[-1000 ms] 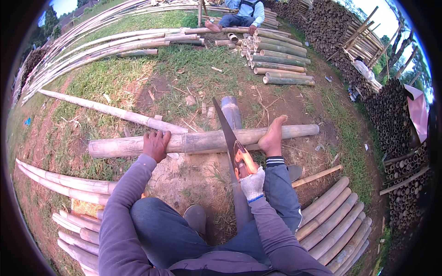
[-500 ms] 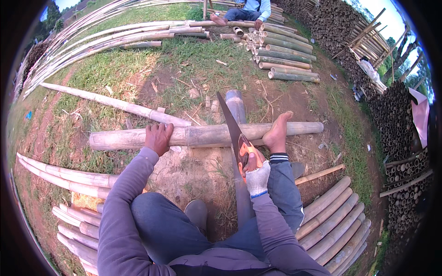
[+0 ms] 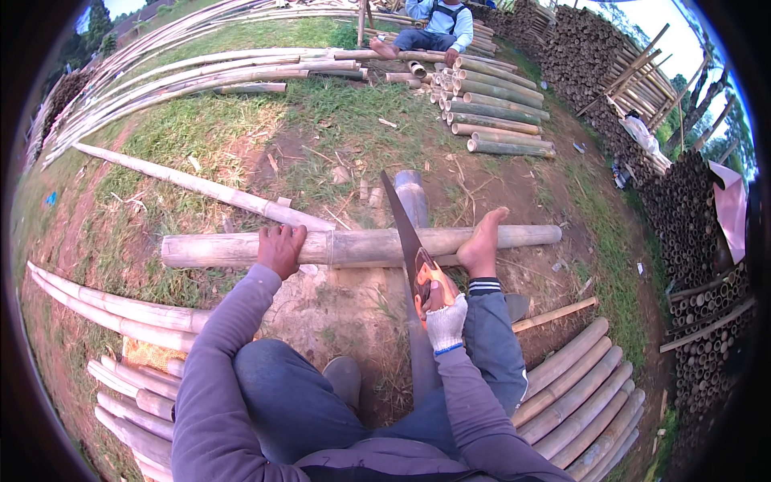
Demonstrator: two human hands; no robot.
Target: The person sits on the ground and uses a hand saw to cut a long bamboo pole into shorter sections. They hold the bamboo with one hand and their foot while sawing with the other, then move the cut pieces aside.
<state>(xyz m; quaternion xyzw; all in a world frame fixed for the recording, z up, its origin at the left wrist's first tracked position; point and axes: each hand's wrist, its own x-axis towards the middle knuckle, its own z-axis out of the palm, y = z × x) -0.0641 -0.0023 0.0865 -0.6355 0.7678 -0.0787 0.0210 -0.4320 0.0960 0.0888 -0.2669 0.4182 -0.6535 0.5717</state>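
One pale bamboo pole (image 3: 361, 245) lay crosswise at centre, pinned by one bare foot (image 3: 484, 245) at 3 o'clock. The left hand (image 3: 280, 247) pressed flat on it at 9 o'clock, while the gloved right hand (image 3: 444, 320) was clenched round the orange handle of one steel handsaw (image 3: 405, 237) whose blade crossed the pole. Bare dirt lay open at 12 o'clock; stacked bamboo lengths (image 3: 582, 394) crowded 4 o'clock.

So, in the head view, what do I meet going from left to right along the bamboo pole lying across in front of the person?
Free end of the bamboo pole → left hand pressing on it → saw blade crossing it, its orange handle in the gloved right hand → bare foot on it.
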